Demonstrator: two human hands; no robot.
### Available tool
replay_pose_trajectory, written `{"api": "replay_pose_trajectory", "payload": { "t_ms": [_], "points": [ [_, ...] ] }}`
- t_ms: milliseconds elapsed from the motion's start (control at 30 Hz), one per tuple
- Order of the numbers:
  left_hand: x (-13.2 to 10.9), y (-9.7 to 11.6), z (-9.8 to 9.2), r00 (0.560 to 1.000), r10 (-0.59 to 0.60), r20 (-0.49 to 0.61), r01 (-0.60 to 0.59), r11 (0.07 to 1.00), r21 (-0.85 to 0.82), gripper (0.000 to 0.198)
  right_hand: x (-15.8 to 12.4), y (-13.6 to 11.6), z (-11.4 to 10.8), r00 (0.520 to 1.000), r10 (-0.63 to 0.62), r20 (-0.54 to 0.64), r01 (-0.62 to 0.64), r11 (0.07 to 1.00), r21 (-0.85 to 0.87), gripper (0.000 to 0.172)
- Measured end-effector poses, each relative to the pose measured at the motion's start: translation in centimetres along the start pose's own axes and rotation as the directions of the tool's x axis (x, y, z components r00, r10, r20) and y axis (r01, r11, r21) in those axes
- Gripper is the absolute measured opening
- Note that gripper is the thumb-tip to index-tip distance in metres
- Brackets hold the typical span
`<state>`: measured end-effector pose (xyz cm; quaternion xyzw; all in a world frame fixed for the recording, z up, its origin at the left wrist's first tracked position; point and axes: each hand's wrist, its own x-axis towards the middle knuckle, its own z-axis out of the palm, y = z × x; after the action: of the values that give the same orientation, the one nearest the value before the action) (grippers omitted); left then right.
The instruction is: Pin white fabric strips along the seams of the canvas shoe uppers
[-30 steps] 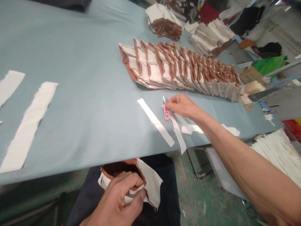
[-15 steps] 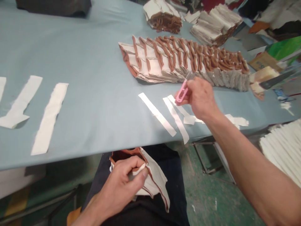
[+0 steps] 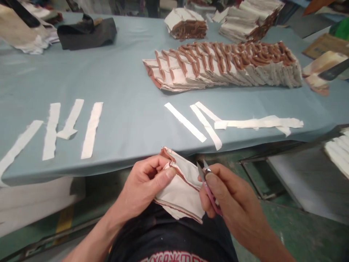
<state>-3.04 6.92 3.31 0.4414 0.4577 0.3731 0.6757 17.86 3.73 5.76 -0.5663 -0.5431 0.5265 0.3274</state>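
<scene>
My left hand (image 3: 152, 182) pinches the upper edge of a sewn cream fabric piece (image 3: 180, 194) with brown seams, held above my lap at the table's front edge. In my right hand (image 3: 229, 196) are pink-handled thread snips (image 3: 209, 193). Their two metal blades point up and stand apart, close to the right side of the fabric piece. Part of the handle is hidden by my fingers. Just beyond my hands, several white fabric strips (image 3: 185, 122) lie on the blue-grey table cover (image 3: 122, 120).
A long overlapping row of cream and brown sewn pieces (image 3: 218, 67) lies across the table. Behind it stand two fabric stacks (image 3: 185, 23). More white strips (image 3: 92, 131) lie at left, with a dark folded cloth (image 3: 87, 34) farther back. White material (image 3: 338, 153) is piled at the right.
My right hand has come down from over the table to beside the fabric piece, bringing the snips. My left hand has raised the piece slightly. The view has shifted.
</scene>
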Motion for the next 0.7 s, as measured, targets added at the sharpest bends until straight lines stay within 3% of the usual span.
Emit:
{"api": "replay_pose_trajectory", "payload": {
  "t_ms": [67, 133, 267, 467, 700],
  "points": [
    [-0.3, 0.4, 0.5, 0.999, 0.032, 0.003, -0.032, 0.999, 0.002, 0.030, -0.7, 0.3, 0.6, 0.973, -0.188, -0.131, 0.158, 0.964, -0.213, 0.028],
    [-0.7, 0.6, 1.0, 0.998, 0.066, 0.019, -0.066, 0.998, 0.012, 0.025, -1.0, 0.6, 1.1, 0.909, -0.350, -0.227, 0.239, 0.883, -0.404, 0.013],
    [-1.3, 0.9, 1.8, 0.995, 0.080, 0.057, -0.084, 0.994, 0.067, 0.019, -1.7, 1.3, 1.7, 0.816, -0.513, -0.268, 0.311, 0.779, -0.545, 0.008],
    [-2.0, 1.4, 3.0, 0.995, 0.103, 0.006, -0.103, 0.993, 0.058, 0.015, -3.4, 1.6, 1.7, 0.765, -0.548, -0.339, 0.322, 0.781, -0.535, 0.008],
    [-2.5, 1.5, 4.1, 0.992, 0.124, -0.010, -0.123, 0.990, 0.070, 0.014, -4.2, 1.0, 1.7, 0.837, -0.438, -0.329, 0.272, 0.853, -0.445, 0.010]
  ]
}}
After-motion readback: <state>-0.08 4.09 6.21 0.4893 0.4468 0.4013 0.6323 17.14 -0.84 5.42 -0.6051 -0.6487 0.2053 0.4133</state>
